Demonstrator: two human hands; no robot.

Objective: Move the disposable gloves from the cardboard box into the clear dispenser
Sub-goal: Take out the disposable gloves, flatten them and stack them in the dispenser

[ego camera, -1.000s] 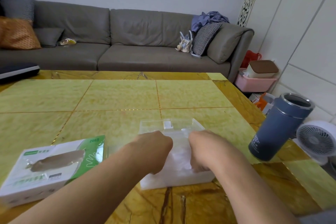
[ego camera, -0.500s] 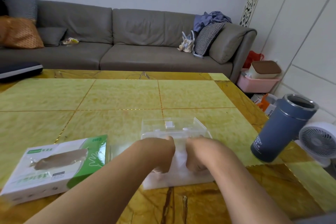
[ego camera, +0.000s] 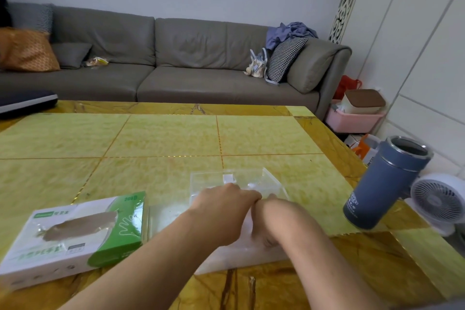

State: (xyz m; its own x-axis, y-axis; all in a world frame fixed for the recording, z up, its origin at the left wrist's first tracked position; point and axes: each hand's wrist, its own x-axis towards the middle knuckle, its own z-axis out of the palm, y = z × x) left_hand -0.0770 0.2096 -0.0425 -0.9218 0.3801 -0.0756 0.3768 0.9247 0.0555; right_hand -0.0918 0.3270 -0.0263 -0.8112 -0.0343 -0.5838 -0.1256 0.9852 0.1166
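The cardboard box [ego camera: 75, 236] shows "200" in green print at the top of its green end panel; its other lettering is too blurred to read. White print low on the blue tumbler [ego camera: 385, 184], right of the box, is illegible.

**What I can't make out from here**

My left hand [ego camera: 224, 211] and right hand [ego camera: 270, 219] sit knuckle to knuckle over the clear dispenser [ego camera: 254, 178], and their backs hide my fingers, so I cannot tell whether they grip anything. They also cover most of the white gloves [ego camera: 241, 255] inside; only a pale strip shows near me. The dispenser's walls nearly vanish against the worktop [ego camera: 161, 138]. The print on the cardboard box [ego camera: 75, 236] at the near left is too blurred to read, as is the small label on the blue tumbler [ego camera: 385, 184] at the right. The white fan [ego camera: 439, 199] is cut off by the right edge.
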